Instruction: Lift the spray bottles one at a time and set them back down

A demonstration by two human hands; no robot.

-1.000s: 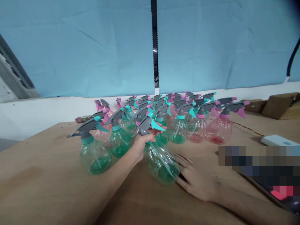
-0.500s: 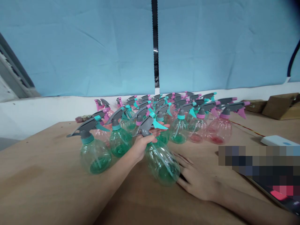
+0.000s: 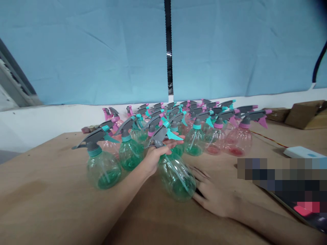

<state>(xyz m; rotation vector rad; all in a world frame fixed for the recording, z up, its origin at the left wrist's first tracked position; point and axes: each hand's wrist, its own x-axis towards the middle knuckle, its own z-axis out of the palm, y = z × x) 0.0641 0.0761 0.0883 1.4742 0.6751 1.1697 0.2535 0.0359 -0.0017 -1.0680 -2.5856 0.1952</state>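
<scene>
A clear green spray bottle (image 3: 177, 178) with a grey and teal sprayer head leans to the left in my left hand (image 3: 155, 158), whose fingers wrap round its neck. My right hand (image 3: 212, 195) lies beside the bottle's base, fingers spread on the table and partly hidden behind the bottle. Left of my left forearm, another green spray bottle (image 3: 104, 170) stands upright, with a second green one (image 3: 131, 153) just behind it. Rows of green and pink spray bottles (image 3: 238, 141) stand beyond my hands.
The wooden table (image 3: 51, 190) meets a white wall with a blue sheet (image 3: 102, 51). At the right are a cardboard box (image 3: 304, 115), a white device (image 3: 305, 152) with a thin cable, and a partly pixelated dark object (image 3: 304, 211).
</scene>
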